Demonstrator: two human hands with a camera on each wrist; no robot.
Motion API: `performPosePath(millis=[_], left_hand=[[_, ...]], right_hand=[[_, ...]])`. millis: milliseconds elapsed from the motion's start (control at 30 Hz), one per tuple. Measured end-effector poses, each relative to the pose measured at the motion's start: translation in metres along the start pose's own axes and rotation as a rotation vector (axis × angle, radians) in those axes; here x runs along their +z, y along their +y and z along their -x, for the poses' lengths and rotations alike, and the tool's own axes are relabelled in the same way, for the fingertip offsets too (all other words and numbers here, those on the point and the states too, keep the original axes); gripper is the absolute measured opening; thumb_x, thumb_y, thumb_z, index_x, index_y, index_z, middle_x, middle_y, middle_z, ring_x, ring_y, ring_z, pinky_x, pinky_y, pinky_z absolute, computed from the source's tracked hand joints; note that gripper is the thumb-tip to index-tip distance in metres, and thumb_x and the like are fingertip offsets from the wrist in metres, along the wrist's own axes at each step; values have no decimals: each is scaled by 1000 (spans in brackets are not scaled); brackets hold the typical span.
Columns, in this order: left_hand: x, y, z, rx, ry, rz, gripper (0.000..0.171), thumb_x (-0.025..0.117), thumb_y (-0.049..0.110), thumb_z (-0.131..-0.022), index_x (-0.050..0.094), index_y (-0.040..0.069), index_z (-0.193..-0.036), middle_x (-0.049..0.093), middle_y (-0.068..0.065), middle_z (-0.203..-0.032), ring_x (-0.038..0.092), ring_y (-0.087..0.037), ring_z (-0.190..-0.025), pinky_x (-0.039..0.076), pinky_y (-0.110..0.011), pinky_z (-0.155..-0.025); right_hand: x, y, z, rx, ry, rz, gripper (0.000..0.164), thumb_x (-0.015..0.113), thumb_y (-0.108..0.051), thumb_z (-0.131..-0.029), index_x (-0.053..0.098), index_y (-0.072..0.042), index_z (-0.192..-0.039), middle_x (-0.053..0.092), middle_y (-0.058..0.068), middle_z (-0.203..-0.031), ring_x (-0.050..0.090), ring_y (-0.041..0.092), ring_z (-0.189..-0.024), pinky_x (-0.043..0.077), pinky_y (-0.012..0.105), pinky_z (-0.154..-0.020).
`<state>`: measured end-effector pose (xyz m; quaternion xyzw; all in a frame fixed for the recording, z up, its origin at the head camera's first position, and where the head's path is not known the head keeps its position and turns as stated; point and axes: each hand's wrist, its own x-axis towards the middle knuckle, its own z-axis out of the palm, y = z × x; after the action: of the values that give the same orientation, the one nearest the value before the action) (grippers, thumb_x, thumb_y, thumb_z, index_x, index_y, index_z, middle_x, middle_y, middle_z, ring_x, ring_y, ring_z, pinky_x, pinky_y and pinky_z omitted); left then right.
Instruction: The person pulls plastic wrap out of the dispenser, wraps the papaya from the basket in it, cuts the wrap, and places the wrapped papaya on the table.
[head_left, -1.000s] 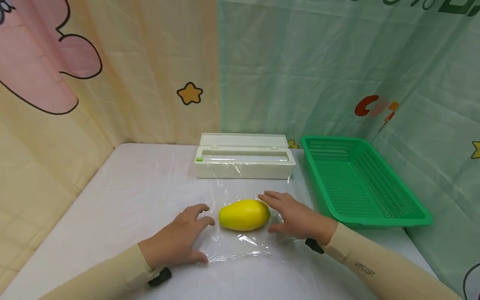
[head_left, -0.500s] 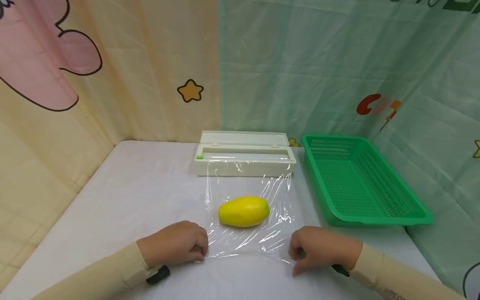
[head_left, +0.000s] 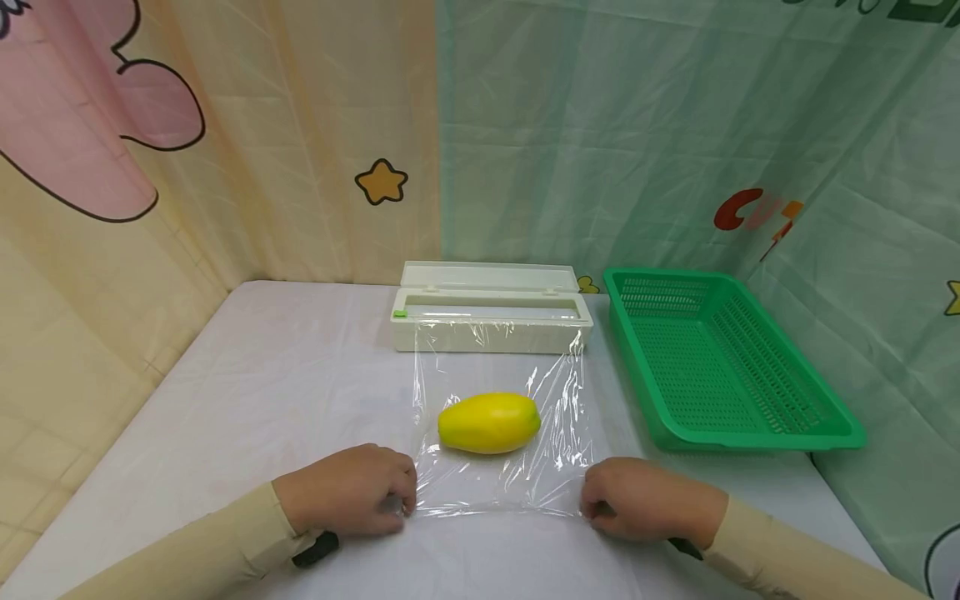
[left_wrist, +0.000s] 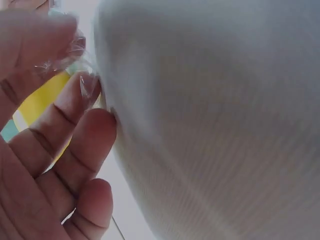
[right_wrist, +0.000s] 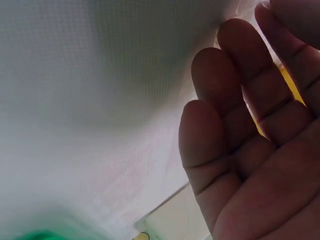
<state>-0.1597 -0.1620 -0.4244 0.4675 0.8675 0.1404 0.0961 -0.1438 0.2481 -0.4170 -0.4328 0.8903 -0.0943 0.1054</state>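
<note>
A sheet of clear cling film (head_left: 480, 492) runs from a white cling film dispenser (head_left: 491, 337) at the back toward me, its lid raised. On the film lies a yellow papaya (head_left: 489, 423) with a greenish tip. My left hand (head_left: 352, 489) pinches the near left corner of the film; in the left wrist view, crumpled film (left_wrist: 77, 47) shows between thumb and fingertip. Across from it, my right hand (head_left: 648, 500) pinches the near right corner. The right wrist view shows its fingers (right_wrist: 210, 130) curled, with the thumb at the top edge of the picture.
A green plastic basket (head_left: 735, 375) stands at the right side of the table, beyond my right hand. White cloth (head_left: 300, 375) covers the table. Patterned curtains (head_left: 525, 150) hang close behind and at both sides.
Both hands went from spread fingers beside the papaya to pinching the film's near corners. The right hand moved nearer and outward. The film now lies flatter and wider, its near edge straightened.
</note>
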Motion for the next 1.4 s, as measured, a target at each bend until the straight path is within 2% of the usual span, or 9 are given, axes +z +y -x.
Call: performPosePath(millis=[67, 133, 300, 433, 567, 767, 967, 1167, 1400], left_hand=[[1, -2, 0, 23, 19, -25, 9, 80, 24, -88, 77, 32, -87, 64, 25, -92, 56, 6, -83, 53, -24, -84], [0, -4, 0, 20, 22, -2, 13, 77, 19, -90, 78, 31, -88, 67, 25, -90, 58, 7, -83, 53, -23, -83], [-5, -9, 5, -10, 21, 125, 10, 79, 22, -93, 81, 31, -92, 71, 27, -91, 62, 10, -85, 54, -20, -82], [-10, -12, 8, -25, 59, 257, 7, 78, 23, -95, 82, 28, -94, 73, 25, -95, 63, 8, -88, 56, -22, -81], [-16, -15, 8, -31, 95, 375, 7, 75, 24, -99, 81, 25, -94, 73, 21, -98, 63, 5, -88, 57, -24, -81], [-24, -20, 6, -54, 167, 423, 11, 72, 27, -102, 81, 23, -96, 70, 16, -98, 61, 0, -85, 54, -23, -75], [-30, -28, 4, -115, 227, 445, 10, 71, 25, -102, 80, 22, -99, 72, 12, -98, 59, -5, -81, 50, -23, -70], [-36, -37, -3, -263, 287, 492, 15, 69, 27, -103, 79, 17, -103, 76, -4, -98, 61, -9, -83, 52, -24, -74], [-38, -58, -17, -394, 310, 579, 24, 64, 30, -106, 77, 10, -107, 77, -7, -101, 66, -23, -91, 57, -30, -81]], right_hand=[[-1, 2, 2, -16, 13, -21, 16, 80, -12, -85, 72, -24, -79, 59, -21, -77, 47, -6, -71, 47, 19, -67], [-3, 4, 4, -17, 26, -39, 14, 79, -12, -86, 73, -24, -80, 62, -21, -78, 50, -7, -72, 48, 19, -68], [-10, 7, 8, 8, 100, -71, 15, 77, -12, -89, 71, -23, -81, 62, -21, -80, 52, -5, -73, 49, 21, -68], [-21, 7, 11, 37, 159, -69, 13, 76, -9, -91, 71, -21, -87, 65, -19, -85, 58, -1, -78, 53, 24, -71], [-32, 7, 12, 80, 184, -84, 12, 75, -8, -93, 72, -19, -92, 67, -18, -90, 61, 0, -84, 57, 26, -75], [-42, 6, 9, 155, 268, -110, 14, 72, -5, -94, 70, -19, -93, 66, -18, -91, 61, 1, -86, 59, 32, -78], [-45, 3, -2, 291, 381, -127, 16, 69, -3, -95, 68, -18, -90, 68, -13, -89, 64, 7, -87, 59, 34, -78], [-48, -2, -23, 500, 483, -184, 10, 63, -7, -100, 68, -13, -93, 68, -3, -87, 59, 11, -78, 52, 29, -67], [-44, 6, -51, 675, 539, -201, 12, 57, -10, -103, 67, -3, -100, 65, 6, -80, 55, 18, -68, 48, 32, -63]])
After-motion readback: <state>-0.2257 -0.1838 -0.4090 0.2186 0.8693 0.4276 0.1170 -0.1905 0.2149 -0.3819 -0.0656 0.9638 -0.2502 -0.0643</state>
